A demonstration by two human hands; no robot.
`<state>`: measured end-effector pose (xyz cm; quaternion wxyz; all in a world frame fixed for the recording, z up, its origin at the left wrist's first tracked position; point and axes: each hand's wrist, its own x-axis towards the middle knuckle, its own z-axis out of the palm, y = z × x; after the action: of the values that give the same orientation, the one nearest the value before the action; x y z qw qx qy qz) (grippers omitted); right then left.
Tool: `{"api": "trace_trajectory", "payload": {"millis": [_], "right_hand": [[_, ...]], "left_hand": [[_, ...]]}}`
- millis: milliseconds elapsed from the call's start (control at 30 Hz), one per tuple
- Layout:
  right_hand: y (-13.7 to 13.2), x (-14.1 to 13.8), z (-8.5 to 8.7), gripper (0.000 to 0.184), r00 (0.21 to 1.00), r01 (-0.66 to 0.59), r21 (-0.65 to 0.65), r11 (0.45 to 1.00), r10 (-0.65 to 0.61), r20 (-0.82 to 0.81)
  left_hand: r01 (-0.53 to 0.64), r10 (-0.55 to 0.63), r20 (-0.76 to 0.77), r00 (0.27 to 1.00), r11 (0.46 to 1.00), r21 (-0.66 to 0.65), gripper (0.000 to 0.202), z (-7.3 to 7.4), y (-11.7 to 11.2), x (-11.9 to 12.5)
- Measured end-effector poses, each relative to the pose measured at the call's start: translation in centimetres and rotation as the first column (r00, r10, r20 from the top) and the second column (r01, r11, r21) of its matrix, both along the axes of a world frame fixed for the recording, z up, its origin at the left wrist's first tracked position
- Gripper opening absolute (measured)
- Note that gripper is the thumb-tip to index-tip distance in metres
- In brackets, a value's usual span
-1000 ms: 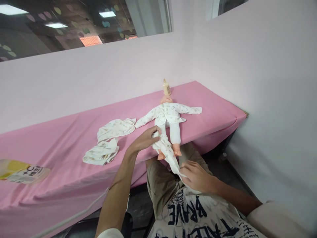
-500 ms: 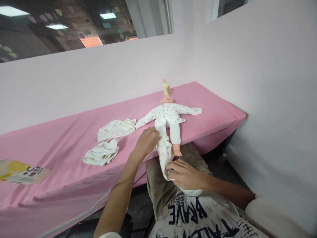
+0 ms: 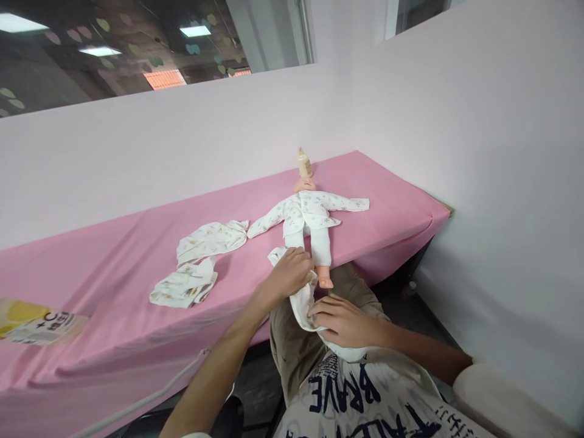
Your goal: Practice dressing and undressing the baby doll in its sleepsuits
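Observation:
A baby doll (image 3: 320, 246) lies on its back on the pink-covered table, in a white printed jacket (image 3: 305, 210), its legs pointing toward me. One bare foot (image 3: 324, 278) shows at the table's edge; the other is hidden behind my left hand. White baby pants (image 3: 301, 309) hang bunched from the table edge down to my lap. My left hand (image 3: 292, 272) is closed on their upper part, by the doll's hidden foot. Lower down, my right hand (image 3: 344, 319) grips the same pants with bent fingers.
Two folded pieces of white printed clothing, one farther back (image 3: 212, 241) and one nearer (image 3: 185, 285), lie left of the doll. A cream bottle (image 3: 304, 164) stands behind its head. At the far left lies a yellow and white package (image 3: 41, 322). Walls border the table's back and right.
My left hand has moved right and slightly down across the pants, and a bunched end of them now shows to its left. My right hand has hardly moved.

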<state>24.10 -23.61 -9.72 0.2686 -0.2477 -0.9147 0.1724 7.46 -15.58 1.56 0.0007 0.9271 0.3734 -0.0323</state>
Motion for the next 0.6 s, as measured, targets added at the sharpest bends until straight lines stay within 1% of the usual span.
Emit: {"api": "trace_trajectory", "payload": {"millis": [67, 100, 133, 200, 233, 267, 300, 333, 367, 400, 433, 467, 500, 533, 567, 600], "right_hand": [[0.2, 0.7, 0.3, 0.004, 0.995, -0.016, -0.108, 0.994, 0.004, -0.103], [0.4, 1.2, 0.6, 0.006, 0.986, -0.021, -0.166, 0.986, -0.007, -0.166], [0.7, 1.6, 1.0, 0.009, 0.970, -0.003, -0.218, 0.976, -0.051, -0.238], [1.6, 2.3, 2.2, 0.016, 0.902, 0.103, -0.291, 0.951, -0.213, -0.377], [2.3, 2.5, 2.8, 0.023, 0.855, 0.159, -0.310, 0.937, -0.288, -0.431], [3.0, 2.6, 3.4, 0.032, 0.820, 0.190, -0.322, 0.928, -0.330, -0.468], [3.9, 2.6, 3.9, 0.040, 0.813, 0.180, -0.335, 0.925, -0.332, -0.479], [4.8, 2.5, 4.3, 0.046, 0.832, 0.125, -0.363, 0.923, -0.297, -0.469], [5.7, 2.3, 4.6, 0.049, 0.863, 0.041, -0.414, 0.909, -0.242, -0.445], [6.7, 2.1, 4.8, 0.049, 0.888, -0.047, -0.485, 0.873, -0.186, -0.420], [7.5, 1.8, 4.9, 0.046, 0.907, -0.125, -0.568, 0.814, -0.138, -0.398], [8.3, 1.6, 4.9, 0.042, 0.918, -0.186, -0.648, 0.739, -0.105, -0.383], [9.0, 1.5, 4.9, 0.037, 0.922, -0.230, -0.711, 0.665, -0.085, -0.377], [9.6, 1.3, 4.9, 0.032, 0.920, -0.259, -0.747, 0.612, -0.079, -0.383], [10.1, 1.3, 4.9, 0.029, 0.913, -0.279, -0.760, 0.588, -0.084, -0.400], [10.6, 1.3, 5.0, 0.027, 0.900, -0.292, -0.760, 0.581, -0.101, -0.424]], "left_hand": [[-0.002, 0.032, 0.158, 0.987, 0.983, -0.181, 0.019, 1.6, -0.1, -1.1], [-0.003, 0.068, 0.232, 0.970, 0.963, -0.270, 0.022, 2.4, -0.3, -1.6], [0.001, 0.110, 0.297, 0.949, 0.936, -0.351, 0.025, 3.0, -0.4, -2.0], [0.010, 0.208, 0.395, 0.895, 0.875, -0.483, 0.028, 3.8, -0.7, -2.6], [0.014, 0.260, 0.433, 0.863, 0.845, -0.535, 0.029, 4.0, -0.7, -2.7], [0.020, 0.310, 0.463, 0.831, 0.814, -0.581, 0.029, 4.0, -0.8, -2.6], [0.028, 0.356, 0.486, 0.798, 0.784, -0.620, 0.028, 3.9, -0.8, -2.5], [0.034, 0.398, 0.502, 0.768, 0.757, -0.652, 0.028, 3.7, -0.7, -2.3], [0.035, 0.438, 0.511, 0.740, 0.734, -0.679, 0.027, 3.4, -0.6, -2.1], [0.029, 0.476, 0.515, 0.713, 0.714, -0.700, 0.027, 3.2, -0.4, -1.9], [0.016, 0.513, 0.514, 0.688, 0.696, -0.718, 0.027, 2.9, -0.3, -1.8], [0.000, 0.550, 0.510, 0.661, 0.680, -0.733, 0.027, 2.6, -0.1, -1.7], [-0.015, 0.587, 0.509, 0.629, 0.664, -0.748, 0.027, 2.3, 0.1, -1.6], [-0.024, 0.626, 0.511, 0.590, 0.646, -0.763, 0.027, 2.0, 0.4, -1.6], [-0.025, 0.666, 0.511, 0.543, 0.621, -0.783, 0.027, 1.8, 0.6, -1.7], [-0.018, 0.708, 0.508, 0.491, 0.591, -0.807, 0.027, 1.5, 0.9, -1.7]]}}
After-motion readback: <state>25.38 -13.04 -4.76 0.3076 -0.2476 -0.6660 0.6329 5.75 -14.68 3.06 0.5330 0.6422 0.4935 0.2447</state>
